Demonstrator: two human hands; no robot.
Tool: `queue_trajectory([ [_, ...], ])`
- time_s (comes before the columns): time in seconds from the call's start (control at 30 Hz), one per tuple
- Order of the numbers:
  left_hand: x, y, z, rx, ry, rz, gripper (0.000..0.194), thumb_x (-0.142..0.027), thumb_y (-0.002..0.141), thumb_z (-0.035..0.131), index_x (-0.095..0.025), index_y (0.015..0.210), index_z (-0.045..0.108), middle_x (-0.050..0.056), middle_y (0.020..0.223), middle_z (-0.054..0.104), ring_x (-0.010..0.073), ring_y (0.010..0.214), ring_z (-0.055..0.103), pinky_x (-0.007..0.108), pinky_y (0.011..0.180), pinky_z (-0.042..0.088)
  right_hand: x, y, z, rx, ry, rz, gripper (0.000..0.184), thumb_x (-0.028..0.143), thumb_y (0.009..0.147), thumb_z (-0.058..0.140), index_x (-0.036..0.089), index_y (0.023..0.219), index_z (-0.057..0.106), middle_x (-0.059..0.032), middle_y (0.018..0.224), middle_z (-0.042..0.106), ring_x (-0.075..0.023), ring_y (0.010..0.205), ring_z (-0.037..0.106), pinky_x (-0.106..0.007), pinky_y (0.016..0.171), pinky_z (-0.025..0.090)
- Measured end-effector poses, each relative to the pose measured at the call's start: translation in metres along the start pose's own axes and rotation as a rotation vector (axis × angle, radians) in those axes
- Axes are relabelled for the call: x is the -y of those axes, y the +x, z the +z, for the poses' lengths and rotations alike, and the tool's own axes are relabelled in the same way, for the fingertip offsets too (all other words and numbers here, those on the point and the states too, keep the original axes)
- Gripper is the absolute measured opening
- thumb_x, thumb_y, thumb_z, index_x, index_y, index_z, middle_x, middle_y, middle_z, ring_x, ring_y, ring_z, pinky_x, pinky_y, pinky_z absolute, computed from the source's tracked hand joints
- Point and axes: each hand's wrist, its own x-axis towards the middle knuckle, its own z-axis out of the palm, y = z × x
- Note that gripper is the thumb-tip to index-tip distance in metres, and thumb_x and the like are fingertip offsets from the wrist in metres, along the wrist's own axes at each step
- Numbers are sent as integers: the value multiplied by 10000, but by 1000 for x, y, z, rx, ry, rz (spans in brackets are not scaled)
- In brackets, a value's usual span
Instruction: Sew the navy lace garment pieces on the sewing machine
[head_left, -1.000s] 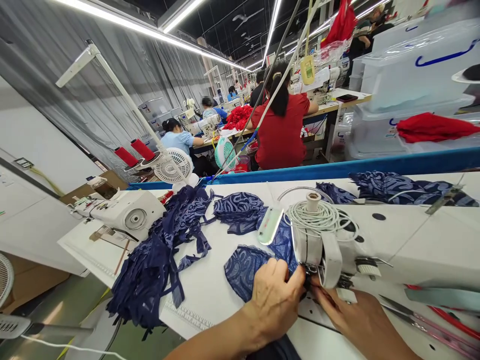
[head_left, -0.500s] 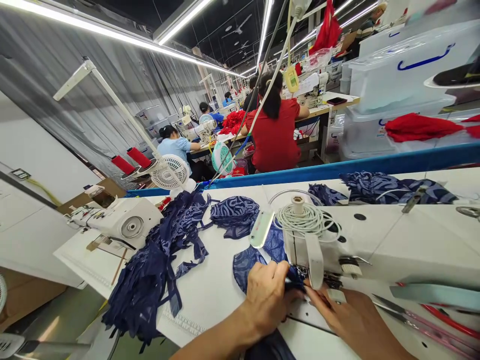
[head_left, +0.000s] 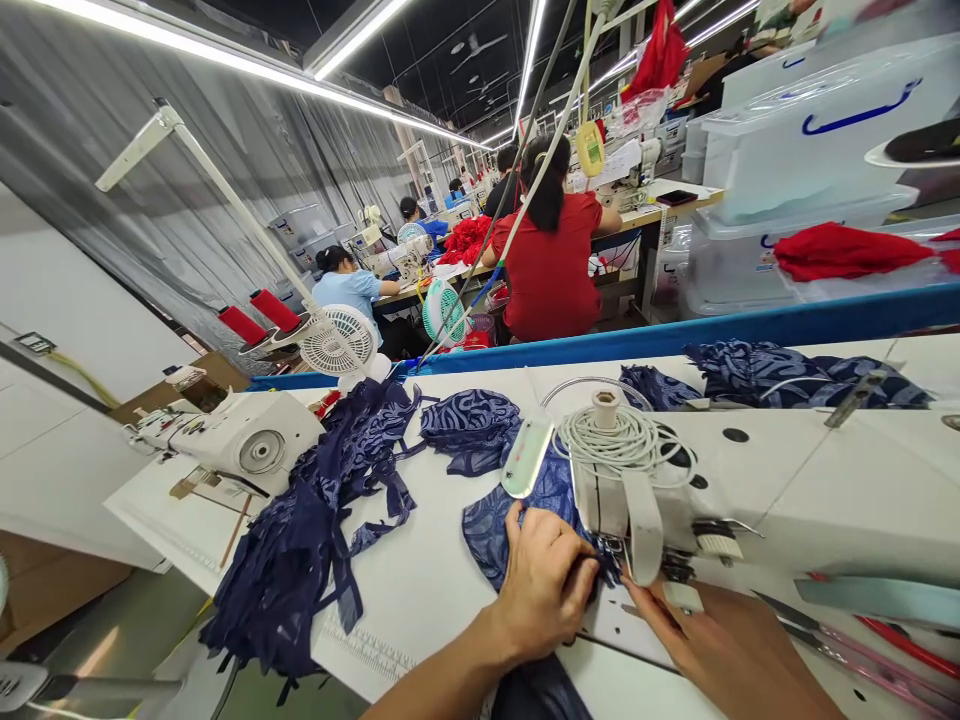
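Both hands (head_left: 547, 585) press navy lace (head_left: 491, 525) under the sewing machine (head_left: 787, 490).

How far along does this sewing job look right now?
Looks midway. Seemingly done or waiting: a heap of navy lace pieces lies left of the sewing machine, and I cannot tell which are sewn. In hand: the left hand presses a navy lace piece by the needle, with the right hand flat beside it. More lace lies behind the machine.
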Motion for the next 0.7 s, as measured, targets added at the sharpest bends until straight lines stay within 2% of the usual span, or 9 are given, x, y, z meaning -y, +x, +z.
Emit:
queue_trajectory([
  [0.07, 2, -1, 0, 5, -21, -43, 62, -177, 943, 608, -211, 935, 659, 3, 903, 630, 185, 938, 564, 537, 1079, 335, -3, 3, -6, -9, -22, -74, 446, -21, 798, 508, 246, 1110, 683, -2, 696, 664, -145, 554, 551, -282, 527, 362],
  [0.2, 2, 2, -3, 19, -61, -73, 56, -186, 923, 667, -232, 937, 695, -7, 886, 645, 180, 942, 564, 495, 1065, 328, -2, 16, -18, -23, -40, -197, 447, -37, 798, 430, 247, 1013, 699, -22, 968, 760, -149, 587, 595, -313, 558, 406],
  [0.27, 0, 5, -6, 51, -106, -98, 52, -194, 908, 695, -233, 937, 715, -1, 890, 656, 186, 960, 566, 486, 1069, 316, 3, 25, -24, 28, -50, -250, 429, -20, 826, 403, 252, 962, 706, -11, 1011, 765, -157, 604, 618, -335, 591, 445],
  [0.37, -4, 11, -13, 135, -175, -143, 49, -206, 893, 719, -243, 923, 732, 1, 921, 675, 203, 1009, 565, 516, 1088, 289, 13, 37, -32, 146, -19, -244, 430, -12, 847, 368, 258, 902, 698, -15, 996, 763, -182, 703, 671, -358, 640, 483],
  [0.47, -7, 15, -16, 220, -201, -210, 55, -198, 904, 695, -243, 896, 725, -8, 974, 691, 210, 1050, 554, 551, 1102, 276, 20, 42, -36, 176, 10, -215, 475, -46, 826, 328, 264, 883, 684, -36, 1002, 757, -210, 922, 701, -360, 696, 501],
  [0.5, -8, 16, -16, 235, -204, -227, 65, -196, 912, 683, -242, 886, 720, -11, 985, 694, 210, 1056, 551, 560, 1106, 274, 20, 41, -36, 170, 11, -214, 472, -38, 836, 330, 265, 906, 685, -40, 1018, 755, -211, 937, 700, -358, 699, 506],
  [0.6, -7, 16, -13, 245, -209, -245, 79, -218, 933, 669, -246, 879, 718, -13, 990, 695, 212, 1069, 548, 584, 1123, 262, 14, 31, -36, 131, 37, -209, 394, 64, 909, 387, 249, 1073, 694, -56, 1027, 755, -196, 760, 695, -350, 661, 533],
  [0.7, -5, 14, -10, 246, -214, -259, 57, -266, 941, 682, -261, 905, 726, -8, 979, 692, 220, 1085, 549, 609, 1149, 230, 0, 16, -34, 67, 76, -170, 400, 84, 896, 409, 272, 1105, 695, -39, 907, 751, -188, 648, 663, -324, 583, 533],
])
